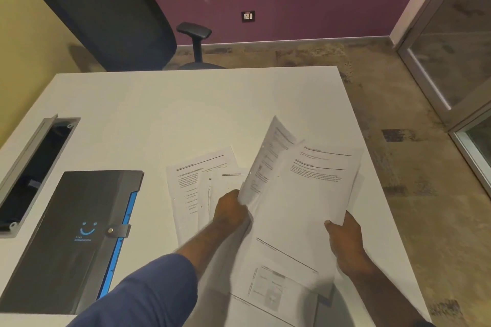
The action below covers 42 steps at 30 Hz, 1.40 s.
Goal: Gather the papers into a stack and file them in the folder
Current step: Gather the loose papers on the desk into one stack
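Note:
Printed white papers lie spread over the right half of a white table (pixel 172 103). My left hand (pixel 229 208) grips the lower left edge of a lifted sheaf of papers (pixel 300 188), whose top sheet curls upward. My right hand (pixel 345 241) holds the same sheaf at its lower right edge, thumb on top. Under my left forearm more loose sheets (pixel 191 186) lie flat, fanned out. Another printed sheet (pixel 273 281) with a diagram lies near the front edge. The dark grey folder (pixel 71 233) with a blue side and a snap strap lies shut at the left.
A grey cable tray opening (pixel 34 167) is set into the table at the far left. A black office chair (pixel 111 10) stands behind the table. The table's right edge drops to a mottled floor, with a glass partition (pixel 457 48) beyond.

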{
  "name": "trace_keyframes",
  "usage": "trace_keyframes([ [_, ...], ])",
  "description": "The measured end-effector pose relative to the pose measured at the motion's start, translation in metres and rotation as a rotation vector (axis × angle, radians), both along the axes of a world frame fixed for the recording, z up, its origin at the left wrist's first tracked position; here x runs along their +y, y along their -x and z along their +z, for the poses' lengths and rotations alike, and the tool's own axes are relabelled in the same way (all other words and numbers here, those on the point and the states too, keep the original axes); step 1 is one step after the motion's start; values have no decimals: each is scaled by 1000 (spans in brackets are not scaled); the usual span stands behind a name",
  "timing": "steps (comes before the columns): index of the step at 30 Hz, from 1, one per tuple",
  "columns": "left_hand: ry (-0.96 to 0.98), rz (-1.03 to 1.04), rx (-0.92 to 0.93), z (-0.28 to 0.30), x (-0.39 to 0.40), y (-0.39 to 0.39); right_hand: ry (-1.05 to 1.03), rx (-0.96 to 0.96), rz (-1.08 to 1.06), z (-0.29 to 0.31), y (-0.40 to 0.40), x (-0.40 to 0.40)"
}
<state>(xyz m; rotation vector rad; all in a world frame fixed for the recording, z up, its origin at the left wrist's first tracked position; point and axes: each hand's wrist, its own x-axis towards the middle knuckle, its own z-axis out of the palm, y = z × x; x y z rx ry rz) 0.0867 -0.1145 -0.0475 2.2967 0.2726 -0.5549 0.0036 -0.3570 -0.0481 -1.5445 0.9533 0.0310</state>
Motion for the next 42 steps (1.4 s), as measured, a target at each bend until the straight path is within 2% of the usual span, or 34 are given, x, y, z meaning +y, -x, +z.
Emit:
trace_keyframes([
  [5, 179, 97, 35, 13, 11, 1, -20, -106, -3, 13, -2, 3],
  [8, 370, 178, 92, 23, 20, 4, -100, -163, -15, 22, -3, 2],
  [14, 655, 267, 43, 36, 33, 12, -280, -245, -5, 32, 1, 9],
  [20, 590, 294, 89, 44, 48, 16, -358, -291, 128, 40, 2, 13],
  [23, 520, 237, 206, 48, 51, 20, -355, -236, 161, 39, 0, 12],
  [25, 438, 176, 286, 46, 51, 28, -311, -173, 168, 35, 0, 13],
  [27, 375, 179, 311, 38, 49, 38, -183, -103, 166, 32, -1, 15],
  [30, 305, 222, 187, 23, 46, 49, -42, -46, 118, 27, -3, 17],
  [34, 113, 226, -24, 10, 42, 50, -102, 4, 124, 21, -6, 13],
  [38, 90, 203, -33, 6, 38, 47, -219, 34, 165, 16, -5, 13],
  [42, 53, 216, -92, 4, 38, 46, -229, 21, 147, 10, -5, 14],
])
